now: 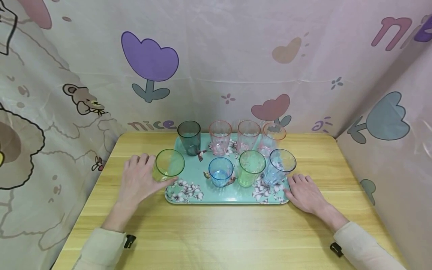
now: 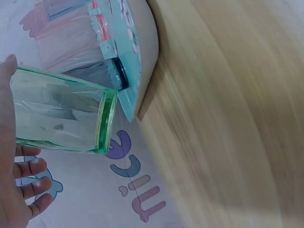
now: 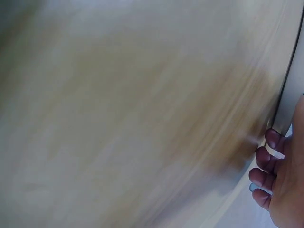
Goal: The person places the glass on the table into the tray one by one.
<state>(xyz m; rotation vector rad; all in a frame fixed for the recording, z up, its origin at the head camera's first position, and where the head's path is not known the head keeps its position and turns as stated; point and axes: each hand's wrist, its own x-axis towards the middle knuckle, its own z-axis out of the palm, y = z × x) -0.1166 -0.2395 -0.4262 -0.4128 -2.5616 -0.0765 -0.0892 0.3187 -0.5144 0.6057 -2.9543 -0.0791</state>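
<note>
My left hand (image 1: 136, 178) holds a clear green drinking glass (image 1: 168, 165) near its rim, thumb on the near side. In the left wrist view the glass (image 2: 61, 111) is raised above the table, beside the tray's left end. My right hand (image 1: 306, 193) rests on the table at the right front corner of a turquoise floral tray (image 1: 199, 197). On the tray's back row stand a dark grey glass (image 1: 190, 138) and three pink-rimmed glasses (image 1: 220, 138). Nearer the front are a short blue glass (image 1: 221, 172), another green glass (image 1: 250, 170) and a tall blue-rimmed glass (image 1: 278, 168).
The tray lies on a light wooden table (image 1: 229, 232) with its back edge against a printed curtain (image 1: 216, 56). Curtain cloth also hangs along the left and right sides.
</note>
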